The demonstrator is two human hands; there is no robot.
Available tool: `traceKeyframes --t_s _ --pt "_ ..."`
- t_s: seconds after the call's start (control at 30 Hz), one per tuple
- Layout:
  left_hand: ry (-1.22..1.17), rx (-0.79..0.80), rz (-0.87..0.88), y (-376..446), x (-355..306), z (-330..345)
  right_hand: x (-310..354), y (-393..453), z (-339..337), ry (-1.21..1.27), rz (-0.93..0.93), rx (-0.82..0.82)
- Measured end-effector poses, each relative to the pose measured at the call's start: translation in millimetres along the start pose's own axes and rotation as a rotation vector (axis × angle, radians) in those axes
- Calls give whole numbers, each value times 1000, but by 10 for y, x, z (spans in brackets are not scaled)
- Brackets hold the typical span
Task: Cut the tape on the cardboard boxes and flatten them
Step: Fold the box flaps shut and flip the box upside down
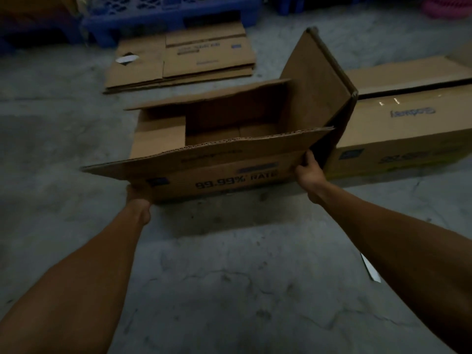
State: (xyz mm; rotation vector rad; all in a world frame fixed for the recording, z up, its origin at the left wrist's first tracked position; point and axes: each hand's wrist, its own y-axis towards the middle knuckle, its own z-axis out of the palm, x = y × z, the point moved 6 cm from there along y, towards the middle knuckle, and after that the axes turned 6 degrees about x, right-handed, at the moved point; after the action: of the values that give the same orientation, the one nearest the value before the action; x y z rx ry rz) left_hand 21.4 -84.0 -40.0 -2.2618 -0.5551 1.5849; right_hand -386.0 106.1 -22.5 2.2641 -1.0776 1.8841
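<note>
Dim light, concrete floor [229,290]. I have both hands on the open box [224,159], which sits on the floor in the middle of the scene, top flaps up and spread.

Left hand [138,194] grips the near left corner of the box, fingers wrapped around the edge under the near flap. Right hand [307,169] holds the near right corner, fingers curled in behind the cardboard.

Step, as I judge it: top tape is already cut on this box; I am taking hold to turn or collapse it. The next move likely calls for tipping it to reach the bottom seam, then pressing the walls flat.

A stack of flattened boxes [184,60] lies far left. A sealed box [403,129] stands just right of the open one, glossy tape along its top.

Print on the near wall reads "99.99% RATE". Other lettering is too blurred to read.
</note>
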Motion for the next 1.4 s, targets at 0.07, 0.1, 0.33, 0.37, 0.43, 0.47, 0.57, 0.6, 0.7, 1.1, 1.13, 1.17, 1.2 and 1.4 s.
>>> traceKeyframes --t_s 0.07,0.1,0.33,0.37,0.43,0.47,0.57,0.6,0.7,1.1,1.13,1.17,1.2,1.4 --pt "-6 31 35 -77 -22 38 -24 -50 -73 21 -12 -2" --pt "-34 59 79 -87 -48 56 -27 -81 -123 35 -7 -3" --pt "21 15 231 -340 -731 -131 591 -204 -457 97 -169 -135" --pt "-32 -28 272 -342 -855 -228 730 -221 -488 107 -204 -143" --pt "-181 -54 329 -336 -1047 -408 976 -258 -550 174 -286 -156" --pt "-258 -22 340 -338 -1126 -465 1059 -255 -595 205 -312 -163" --pt "-436 26 363 -322 -1195 -597 1179 -257 -633 240 -356 -146" --pt "-466 44 353 -303 -1157 -595 1162 -255 -613 288 -355 -137" --pt "-497 85 318 -279 -1076 -483 1027 -231 -498 493 -278 -121" --pt "-627 -147 425 -81 -1187 -460 1036 -201 -298 518 -256 -118" --pt "-595 -165 454 -268 -1273 -487 1102 -238 -319 485 -297 -122" --pt "-522 -175 471 -488 -1358 -480 1147 -251 -347 448 -319 -126" --pt "-442 -175 507 -606 -1400 -456 1162 -247 -386 416 -331 -142" --pt "-110 -143 587 -613 -1246 -511 1275 -412 -366 105 -440 -241"
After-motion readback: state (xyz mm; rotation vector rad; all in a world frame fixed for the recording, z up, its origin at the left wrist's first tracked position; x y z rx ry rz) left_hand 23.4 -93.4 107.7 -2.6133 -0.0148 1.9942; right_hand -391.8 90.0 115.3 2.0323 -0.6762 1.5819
